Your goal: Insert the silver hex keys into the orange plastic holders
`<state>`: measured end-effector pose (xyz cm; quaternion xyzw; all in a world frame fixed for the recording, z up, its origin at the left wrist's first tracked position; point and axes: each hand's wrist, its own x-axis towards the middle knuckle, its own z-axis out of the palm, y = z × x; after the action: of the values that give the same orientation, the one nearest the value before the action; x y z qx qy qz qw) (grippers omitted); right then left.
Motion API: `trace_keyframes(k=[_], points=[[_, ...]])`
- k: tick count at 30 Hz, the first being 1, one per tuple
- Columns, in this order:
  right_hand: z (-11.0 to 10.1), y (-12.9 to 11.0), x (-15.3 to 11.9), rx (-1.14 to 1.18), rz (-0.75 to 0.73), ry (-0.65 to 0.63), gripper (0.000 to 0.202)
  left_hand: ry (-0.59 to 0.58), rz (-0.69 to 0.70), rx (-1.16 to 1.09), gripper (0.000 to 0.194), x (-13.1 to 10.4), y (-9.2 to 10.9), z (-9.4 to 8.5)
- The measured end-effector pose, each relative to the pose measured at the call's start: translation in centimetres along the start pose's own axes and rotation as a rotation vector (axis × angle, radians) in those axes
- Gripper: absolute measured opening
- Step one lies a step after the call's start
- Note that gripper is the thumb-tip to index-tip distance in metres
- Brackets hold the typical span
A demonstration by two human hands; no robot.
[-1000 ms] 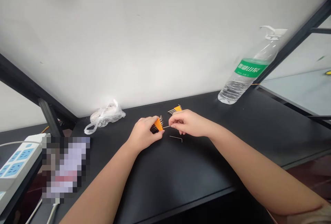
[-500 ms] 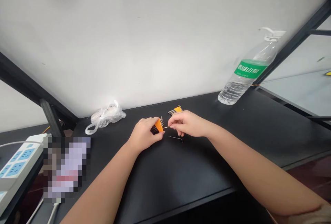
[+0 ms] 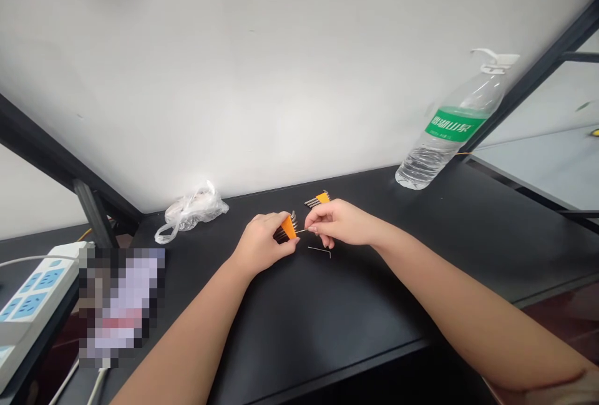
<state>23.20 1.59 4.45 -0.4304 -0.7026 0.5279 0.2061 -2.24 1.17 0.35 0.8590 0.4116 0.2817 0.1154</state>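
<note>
My left fingers [image 3: 286, 249] grasp the orange holder [image 3: 289, 228], several hex keys seated in it; right beside it, my right fingers [image 3: 314, 218] pinch a thin rod [image 3: 302, 231]; one L-shaped key [image 3: 321, 249] lies loose, to the holder's near right.

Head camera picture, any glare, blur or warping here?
Head view: soft bright patch on the wall, dull sheen on the black tabletop. Head view: water bottle leans outward, probably lens distortion. Head view: pixel blocks hide a purplish item; the thin rod at the right hand is too small to judge focus.
</note>
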Motion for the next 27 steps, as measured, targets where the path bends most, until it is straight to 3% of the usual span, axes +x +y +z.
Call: trace_keyframes(k=[9, 15, 18, 21, 27], points=[[1.3, -0.4, 0.0, -0.015, -0.079, 0.120, 0.017, -0.016, 0.019, -0.008, 0.039, 0.1, 0.3, -0.2], [2.3, 0.3, 0.8, 0.201, -0.120, 0.173, 0.024, 0.033, -0.033, -0.025, 0.041, 0.2, 0.3, -0.2], [3.0, 0.3, 1.1, 0.236, -0.133, 0.163, 0.023, 0.019, -0.036, -0.046, 0.030, 0.3, 0.7, -0.3], [3.5, 0.0, 0.9, 0.180, -0.146, 0.174, 0.019, 0.006, -0.048, -0.066, 0.022, 0.4, 1.0, -0.4], [3.3, 0.0, 0.6, -0.092, -0.150, 0.232, 0.016, 0.082, -0.102, -0.088, 0.034, 0.3, 0.5, -0.3]])
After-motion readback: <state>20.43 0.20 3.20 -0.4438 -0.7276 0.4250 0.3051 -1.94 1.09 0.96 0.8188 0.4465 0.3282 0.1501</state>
